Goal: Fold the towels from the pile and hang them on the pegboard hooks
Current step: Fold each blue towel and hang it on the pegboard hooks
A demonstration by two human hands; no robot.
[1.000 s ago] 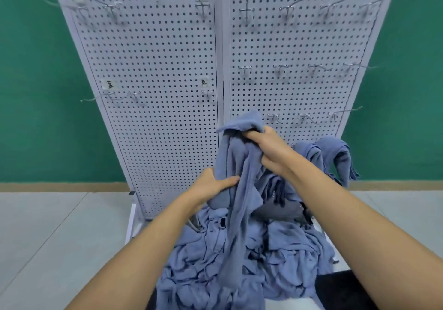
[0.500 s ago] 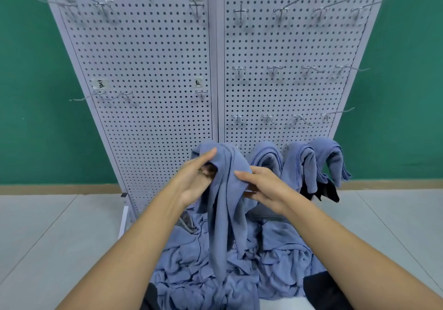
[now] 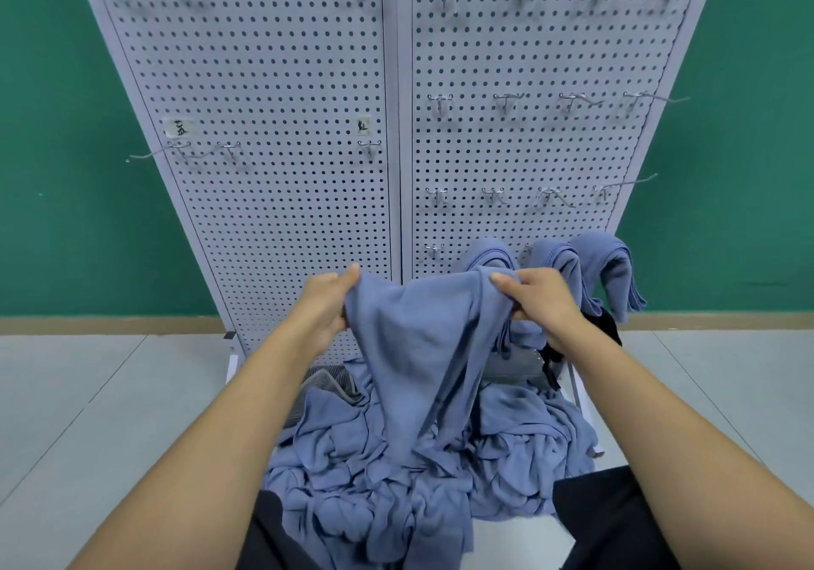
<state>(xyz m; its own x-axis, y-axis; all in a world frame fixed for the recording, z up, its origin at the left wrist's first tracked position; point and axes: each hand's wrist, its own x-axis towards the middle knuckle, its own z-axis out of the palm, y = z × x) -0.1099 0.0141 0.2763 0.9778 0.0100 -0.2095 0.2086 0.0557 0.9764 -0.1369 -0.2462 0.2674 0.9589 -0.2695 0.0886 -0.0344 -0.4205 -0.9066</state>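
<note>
I hold a blue-grey towel stretched between both hands in front of the white pegboard. My left hand pinches its left top corner and my right hand grips its right top edge. The towel hangs down in a loose triangle onto the pile of blue towels on the floor below. Three folded blue towels hang side by side on the lowest row of hooks at the right, partly behind my right hand.
Rows of bare metal hooks stick out of the right panel, and a few hooks with paper labels sit on the left panel. A green wall stands behind. Grey tiled floor lies on both sides. Dark cloth shows at bottom right.
My hands have moved apart, spreading the towel wide from a bunched strip. One second ago the right hand held it high and the left gripped it lower down.
</note>
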